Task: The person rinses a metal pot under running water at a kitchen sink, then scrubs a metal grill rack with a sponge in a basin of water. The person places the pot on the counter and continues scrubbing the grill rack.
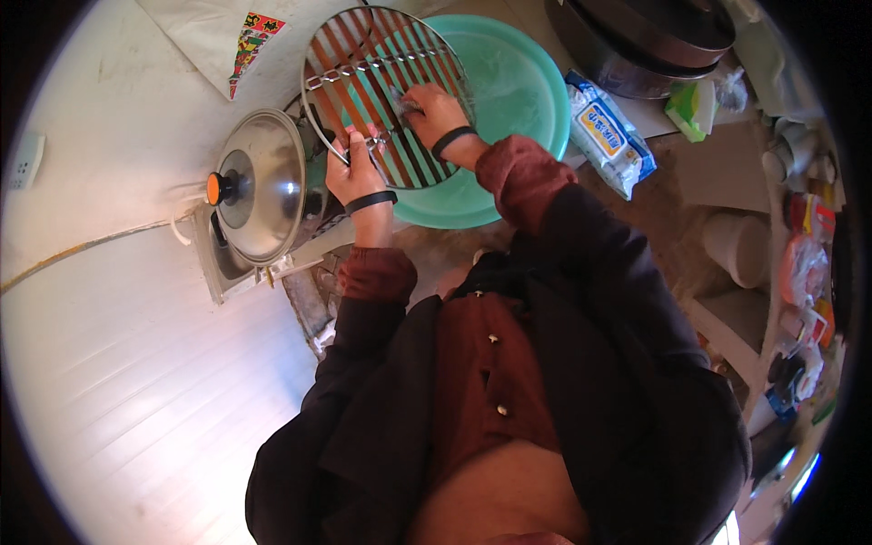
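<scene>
A round steamer rack (346, 102) with brown slats and a metal rim is held tilted over a green plastic basin (528, 82). My left hand (355, 167) grips the rack's near left rim, thumb on top and fingertips showing between the slats. My right hand (437, 117) holds a greyish scrubbing cloth or pad (405, 105) against the slats, right of the middle. The pad's exact kind cannot be told, as my fingers cover part of it. Water seems to lie in the basin below.
Left of the basin stands a lidded steel pot (272, 177) with an orange-tipped knob. A wipes packet (610, 133) lies to the right, near a large dark lidded pan (640, 48). Shelves with a white bucket (737, 248) and bagged items (805, 266) line the right side.
</scene>
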### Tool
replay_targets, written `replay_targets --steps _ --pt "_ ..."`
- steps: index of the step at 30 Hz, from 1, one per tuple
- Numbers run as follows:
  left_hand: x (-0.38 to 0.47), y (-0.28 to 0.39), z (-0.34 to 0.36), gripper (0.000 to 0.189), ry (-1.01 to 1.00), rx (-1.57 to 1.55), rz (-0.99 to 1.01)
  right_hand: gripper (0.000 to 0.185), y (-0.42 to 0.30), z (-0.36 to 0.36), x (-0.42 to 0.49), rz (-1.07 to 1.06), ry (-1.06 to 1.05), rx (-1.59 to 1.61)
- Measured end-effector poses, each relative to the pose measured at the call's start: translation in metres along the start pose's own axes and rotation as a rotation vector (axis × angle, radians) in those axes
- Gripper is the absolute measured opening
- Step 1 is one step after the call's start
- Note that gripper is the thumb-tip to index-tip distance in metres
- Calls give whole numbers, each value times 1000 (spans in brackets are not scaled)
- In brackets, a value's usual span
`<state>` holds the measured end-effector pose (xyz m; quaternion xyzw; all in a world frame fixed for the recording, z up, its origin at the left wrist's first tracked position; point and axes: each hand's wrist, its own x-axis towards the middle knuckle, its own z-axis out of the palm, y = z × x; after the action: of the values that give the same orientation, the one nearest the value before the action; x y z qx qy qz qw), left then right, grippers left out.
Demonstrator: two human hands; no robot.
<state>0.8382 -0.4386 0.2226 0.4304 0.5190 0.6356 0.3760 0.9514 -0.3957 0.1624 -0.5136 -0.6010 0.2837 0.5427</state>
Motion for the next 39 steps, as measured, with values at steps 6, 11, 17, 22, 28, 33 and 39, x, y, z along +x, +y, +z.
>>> replay_targets --steps 6,11,17,22,28,33,39 --pt "10 -5 -3 17 46 -32 30 14 -18 1 -36 -94 -201 7" --pt "17 -12 -7 30 26 -49 -21 13 -28 -17 -18 114 7 58" --pt "18 -23 0 53 1 22 -86 15 -34 0 -4 -84 -92 -17" --pt "18 -18 0 49 49 -135 -174 13 -48 -3 -49 -157 -125 173" --pt "22 -26 -2 50 -54 -236 -221 10 -63 7 0 -254 -10 124" --pt "14 -11 -2 55 -56 -260 -199 15 -62 -6 -44 -145 -247 114" --pt "10 1 -13 59 -43 -198 -221 14 19 -30 -11 205 125 -285"
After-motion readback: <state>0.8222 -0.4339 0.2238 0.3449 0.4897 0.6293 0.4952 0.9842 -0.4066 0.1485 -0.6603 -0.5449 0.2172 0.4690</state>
